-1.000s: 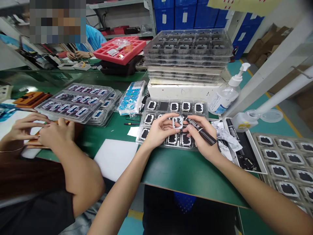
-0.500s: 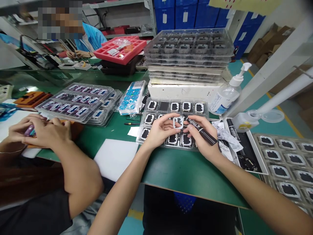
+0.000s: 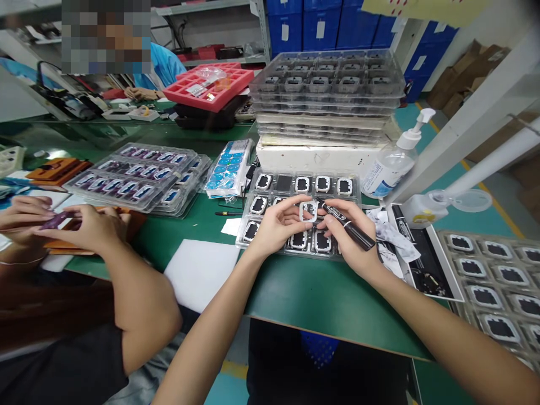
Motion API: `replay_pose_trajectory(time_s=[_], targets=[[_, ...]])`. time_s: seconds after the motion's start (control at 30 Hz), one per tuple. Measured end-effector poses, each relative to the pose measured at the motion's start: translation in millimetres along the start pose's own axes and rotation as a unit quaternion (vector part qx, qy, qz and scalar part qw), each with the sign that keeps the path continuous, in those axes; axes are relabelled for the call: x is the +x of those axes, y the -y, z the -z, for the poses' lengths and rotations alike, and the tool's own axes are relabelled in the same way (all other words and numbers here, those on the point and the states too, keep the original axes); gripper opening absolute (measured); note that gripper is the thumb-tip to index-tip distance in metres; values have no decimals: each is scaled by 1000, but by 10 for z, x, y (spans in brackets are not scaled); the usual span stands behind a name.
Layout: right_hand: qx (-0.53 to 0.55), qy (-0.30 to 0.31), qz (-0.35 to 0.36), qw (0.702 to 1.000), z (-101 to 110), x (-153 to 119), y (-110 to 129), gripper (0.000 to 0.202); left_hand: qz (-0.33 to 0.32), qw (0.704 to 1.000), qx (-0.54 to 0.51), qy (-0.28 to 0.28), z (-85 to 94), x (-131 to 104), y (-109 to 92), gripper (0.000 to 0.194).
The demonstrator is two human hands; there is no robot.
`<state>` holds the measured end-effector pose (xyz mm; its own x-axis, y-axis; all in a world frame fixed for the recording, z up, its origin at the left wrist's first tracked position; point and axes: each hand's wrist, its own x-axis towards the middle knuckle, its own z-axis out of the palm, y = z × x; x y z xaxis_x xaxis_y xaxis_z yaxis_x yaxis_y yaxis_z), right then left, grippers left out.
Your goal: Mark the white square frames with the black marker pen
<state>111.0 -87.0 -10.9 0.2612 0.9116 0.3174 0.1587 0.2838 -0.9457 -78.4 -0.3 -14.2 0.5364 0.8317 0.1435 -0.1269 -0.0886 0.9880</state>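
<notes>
Between the thumb and fingers of my left hand [image 3: 276,226] is a small white square frame [image 3: 308,211], held upright over the clear tray. My right hand [image 3: 352,233] grips a black marker pen [image 3: 348,226], its tip end pointing at the frame's right edge. Whether the tip touches the frame cannot be made out. Under both hands lies the clear plastic tray [image 3: 241,241], with rows of white-rimmed black parts in its pockets. My hands hide some of its middle pockets.
A co-worker's hands [image 3: 95,228] hold a purple part at the left. Stacked trays [image 3: 324,95] stand behind, a pump bottle [image 3: 392,163] and an open white box [image 3: 447,270] to the right. A white foam sheet [image 3: 202,273] lies left of my forearm.
My hands, the frame and the marker stay almost in place. The co-worker's hands at the left have shifted, and the purple part shows more clearly between them.
</notes>
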Motion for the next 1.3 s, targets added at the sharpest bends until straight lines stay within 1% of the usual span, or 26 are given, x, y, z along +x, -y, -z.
replay_pose_trajectory(time_s=[0.5,1.3], targets=[[10,-7,-4,1000,-18,12,42,35,3,1000,-9,6,7,3,1,68],[10,-6,3,1000,-17,8,21,33,6,1000,-12,1,4,4,12,70]])
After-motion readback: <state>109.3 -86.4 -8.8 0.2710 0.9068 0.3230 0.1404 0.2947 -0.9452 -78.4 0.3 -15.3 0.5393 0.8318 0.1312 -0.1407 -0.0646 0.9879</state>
